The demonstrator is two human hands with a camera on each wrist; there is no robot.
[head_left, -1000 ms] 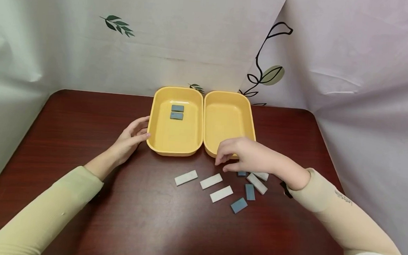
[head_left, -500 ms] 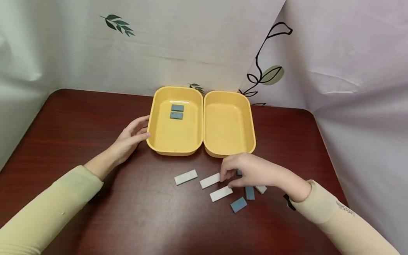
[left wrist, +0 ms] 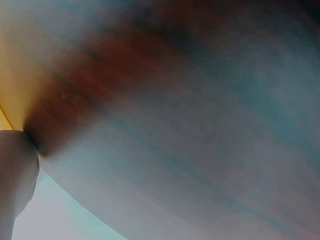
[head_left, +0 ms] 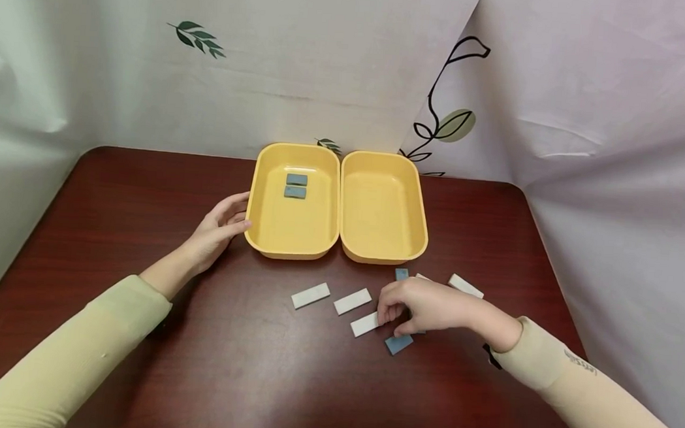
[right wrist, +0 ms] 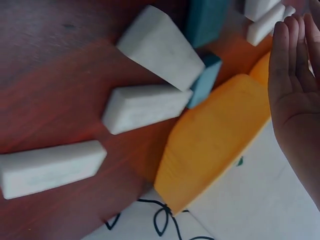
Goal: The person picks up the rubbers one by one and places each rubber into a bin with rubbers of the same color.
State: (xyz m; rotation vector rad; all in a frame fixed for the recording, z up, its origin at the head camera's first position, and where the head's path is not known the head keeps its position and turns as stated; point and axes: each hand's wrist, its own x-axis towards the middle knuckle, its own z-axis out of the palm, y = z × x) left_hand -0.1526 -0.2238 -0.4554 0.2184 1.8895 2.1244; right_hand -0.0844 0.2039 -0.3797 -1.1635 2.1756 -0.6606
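My left hand point(head_left: 214, 232) touches the outer left side of the left yellow tray point(head_left: 261, 243), its thumb at the rim; part of the other fingers is hidden behind the wall. Two blue-grey blocks point(head_left: 295, 192) lie inside that tray. Over the loose blocks, my right hand point(head_left: 422, 304) has its fingers bent downward with a gap to the thumb, and nothing shows in its grasp. The fingertips are beside the end of a white block point(head_left: 364, 324), and the thumb is above a blue-grey block point(head_left: 398, 344). In the right wrist view the fingers point(right wrist: 281, 55) look fairly straight.
A second yellow tray point(head_left: 383, 250) stands against the first. Two white blocks point(head_left: 310, 296) lie in front of the trays; another blue-grey block point(head_left: 401, 274) and a white block point(head_left: 465, 286) lie beyond my right hand. A light cloth point(head_left: 304, 74) hangs behind the table point(head_left: 238, 378).
My right hand has moved away from the right tray, nearer to the front and slightly right, over the blocks. The left hand keeps its place at the tray.
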